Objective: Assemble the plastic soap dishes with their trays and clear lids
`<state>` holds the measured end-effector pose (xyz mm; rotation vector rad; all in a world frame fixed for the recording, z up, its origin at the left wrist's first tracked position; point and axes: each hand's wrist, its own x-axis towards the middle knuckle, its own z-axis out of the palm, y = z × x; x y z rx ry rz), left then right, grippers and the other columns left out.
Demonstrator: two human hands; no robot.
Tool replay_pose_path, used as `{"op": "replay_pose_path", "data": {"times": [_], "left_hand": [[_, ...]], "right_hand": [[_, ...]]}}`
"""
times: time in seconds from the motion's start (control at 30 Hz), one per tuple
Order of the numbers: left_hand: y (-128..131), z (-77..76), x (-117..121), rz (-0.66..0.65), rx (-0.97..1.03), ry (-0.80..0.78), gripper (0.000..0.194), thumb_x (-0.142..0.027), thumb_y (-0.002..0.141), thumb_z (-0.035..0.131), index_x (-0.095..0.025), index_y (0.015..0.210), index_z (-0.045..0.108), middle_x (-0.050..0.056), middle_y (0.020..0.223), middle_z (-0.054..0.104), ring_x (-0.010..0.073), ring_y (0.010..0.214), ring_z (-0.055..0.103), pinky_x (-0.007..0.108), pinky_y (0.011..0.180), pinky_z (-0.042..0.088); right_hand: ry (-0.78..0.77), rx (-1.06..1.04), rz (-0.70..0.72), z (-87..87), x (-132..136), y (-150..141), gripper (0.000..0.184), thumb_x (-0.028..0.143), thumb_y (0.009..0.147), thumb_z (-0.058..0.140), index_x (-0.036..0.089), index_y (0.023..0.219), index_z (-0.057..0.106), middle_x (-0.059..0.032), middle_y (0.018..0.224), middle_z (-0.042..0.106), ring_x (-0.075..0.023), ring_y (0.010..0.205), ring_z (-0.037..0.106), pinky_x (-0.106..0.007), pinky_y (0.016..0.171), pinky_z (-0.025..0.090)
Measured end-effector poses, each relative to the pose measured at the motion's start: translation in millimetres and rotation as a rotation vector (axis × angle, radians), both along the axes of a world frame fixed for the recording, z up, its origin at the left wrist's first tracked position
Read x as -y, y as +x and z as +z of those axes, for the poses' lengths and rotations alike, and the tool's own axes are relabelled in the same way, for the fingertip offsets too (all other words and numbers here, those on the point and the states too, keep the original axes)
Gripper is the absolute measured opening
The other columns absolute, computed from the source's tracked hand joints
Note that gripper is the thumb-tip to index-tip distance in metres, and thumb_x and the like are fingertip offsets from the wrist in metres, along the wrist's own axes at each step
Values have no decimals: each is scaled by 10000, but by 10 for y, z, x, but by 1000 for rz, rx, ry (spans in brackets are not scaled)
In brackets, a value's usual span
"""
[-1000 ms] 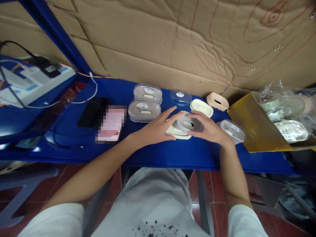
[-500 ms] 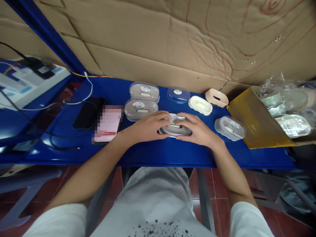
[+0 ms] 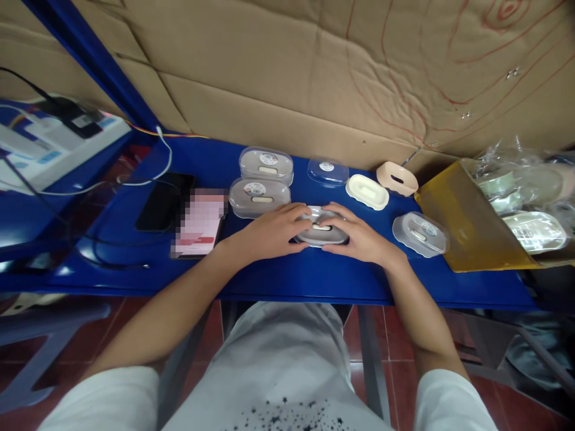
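Note:
A small grey oval plastic box (image 3: 321,235) with a pale insert in its middle slot sits on the blue table in front of me. My left hand (image 3: 283,230) grips its left end, thumb at the near edge and fingers over the far side. Around the right end curls my right hand (image 3: 357,235), its fingertips reaching the top by the slot. Parts of both ends are hidden under my fingers. Just beyond my left hand stand two lidded oval boxes, a nearer one (image 3: 259,199) and a farther one (image 3: 266,166), with round labels on their clear lids.
A clear lid (image 3: 327,172), a cream oval tray (image 3: 367,192) and a peach slotted shell (image 3: 397,178) lie at the back. Another lidded box (image 3: 420,234) stands right, beside a carton (image 3: 467,233) of wrapped pieces. Left are a phone (image 3: 197,224), cables and a power strip (image 3: 58,143).
Both hands stay on the grey box, with only slight finger shifts. The whole view has moved a little; the other things keep their places on the table.

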<state>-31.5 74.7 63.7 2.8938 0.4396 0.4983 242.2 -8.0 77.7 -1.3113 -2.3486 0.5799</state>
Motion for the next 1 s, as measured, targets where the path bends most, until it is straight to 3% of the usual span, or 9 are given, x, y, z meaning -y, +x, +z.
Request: {"op": "replay_pose_path", "data": {"times": [0.13, 0.27, 0.4, 0.47, 0.53, 0.63, 0.77, 0.87, 1.0], "left_hand": [[41, -16, 13, -41, 9, -42, 270, -239, 1010, 707, -187, 1275, 698, 153, 1442, 650, 335, 1370, 621, 509, 1162, 517], [59, 0, 15, -37, -3, -80, 214, -209, 969, 750, -183, 1178, 717, 131, 1340, 692, 319, 1309, 647, 479, 1123, 525], [60, 51, 22, -14, 22, -112, 149, -334, 977, 770, -198, 1022, 727, 84, 1198, 731, 271, 1205, 679, 413, 1084, 518], [57, 74, 23, -9, 23, -106, 168, -367, 990, 760, -201, 985, 734, 62, 1113, 744, 249, 1146, 693, 392, 1073, 507], [54, 89, 26, 2, 15, -80, 177, -372, 991, 756, -199, 957, 740, 50, 1067, 748, 237, 1092, 702, 382, 1049, 502], [60, 94, 44, 6, 13, -18, 175, -369, 987, 746, -196, 959, 739, 50, 1046, 750, 234, 1032, 703, 383, 1004, 498], [85, 93, 90, -32, 49, 15, 201, -370, 966, 753, -191, 1057, 743, 61, 1079, 752, 249, 1018, 697, 395, 984, 493], [89, 93, 104, -48, 46, -16, 195, -367, 960, 763, -197, 1051, 738, 47, 1082, 756, 240, 1003, 698, 389, 973, 494], [108, 71, 109, -9, 14, -17, 208, -406, 982, 761, -211, 1050, 730, 35, 1082, 749, 232, 999, 702, 384, 979, 506]], "right_hand": [[-39, -36, 7, -38, -13, 55, 509, 558, 965, 779, 299, 1387, 664, -146, 1650, 462, -335, 1588, 448, -555, 1284, 442], [-18, -54, -1, -52, -146, 114, 622, 660, 975, 719, 327, 1488, 609, -127, 1680, 473, -326, 1595, 444, -554, 1300, 412], [119, 26, -240, -133, -547, 166, 614, 604, 1123, 404, 275, 1636, 474, -144, 1724, 462, -314, 1642, 373, -608, 1345, 291], [133, 154, -332, -192, -728, 166, 654, 562, 1122, 398, 205, 1668, 423, -197, 1735, 432, -366, 1654, 336, -689, 1337, 217], [130, 239, -349, -227, -805, 164, 647, 536, 1100, 463, 183, 1642, 456, -225, 1697, 473, -405, 1612, 392, -742, 1315, 173], [151, 253, -340, -210, -721, 211, 629, 560, 1038, 606, 246, 1578, 539, -191, 1632, 542, -398, 1541, 472, -714, 1304, 200], [24, 257, -255, -136, -513, 371, 819, 622, 935, 745, 330, 1643, 453, -155, 1754, 384, -428, 1618, 352, -701, 1263, 284], [-60, 230, -235, -97, -457, 474, 784, 651, 912, 762, 351, 1589, 503, -139, 1629, 528, -405, 1511, 496, -662, 1208, 388], [43, 201, -384, -14, -434, 516, 751, 764, 866, 760, 299, 1436, 611, -145, 1410, 648, -408, 1343, 607, -680, 1185, 403]]}}
